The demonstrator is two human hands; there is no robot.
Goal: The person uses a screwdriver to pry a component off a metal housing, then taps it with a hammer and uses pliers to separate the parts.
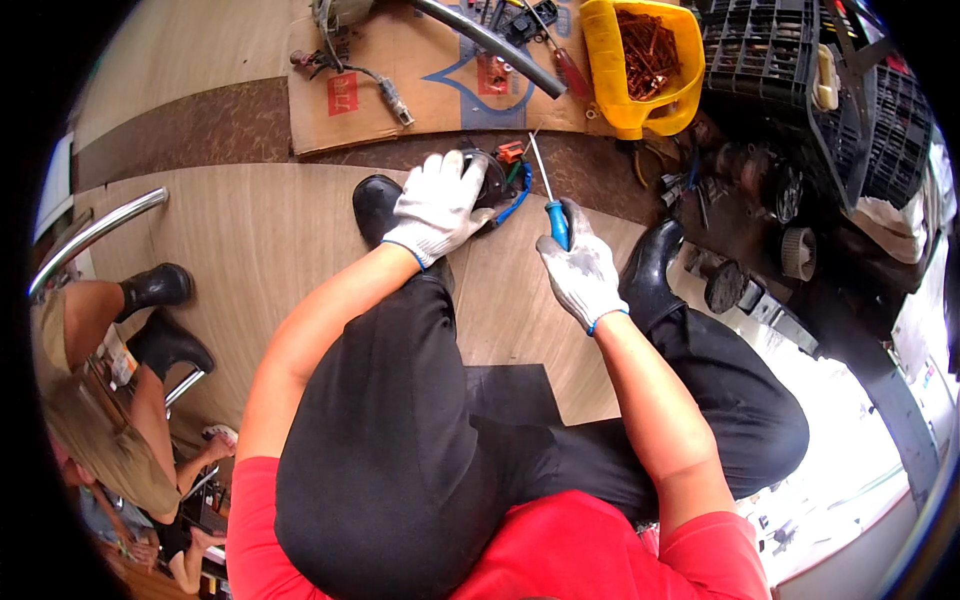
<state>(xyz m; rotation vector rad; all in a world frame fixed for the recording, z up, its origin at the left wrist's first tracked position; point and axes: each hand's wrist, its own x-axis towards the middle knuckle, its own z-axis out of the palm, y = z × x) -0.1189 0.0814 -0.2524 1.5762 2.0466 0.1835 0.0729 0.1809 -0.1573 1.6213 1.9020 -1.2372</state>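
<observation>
My left hand (437, 205), in a white knit glove with a blue cuff edge, is closed over a dark round part (493, 176) in front of my boot. An orange connector (511, 152) and a blue-sleeved wire (513, 208) come off that part's right side; a green wire shows beside them. What the part is I cannot make out, as the glove covers much of it. In my gloved right hand (583, 268) is a screwdriver (556, 222), gripped by its blue handle. Its thin metal shaft points away from me, with the tip to the right of the connector.
Ahead lies a flattened cardboard sheet (400, 75) bearing a wire harness (392, 98), a grey tube (500, 48) and a red-handled screwdriver (571, 75). A cut yellow jug (627, 115) holds copper-coloured pieces. Black crates (765, 60) and loose parts crowd the right. Other people's legs (148, 400) are at left.
</observation>
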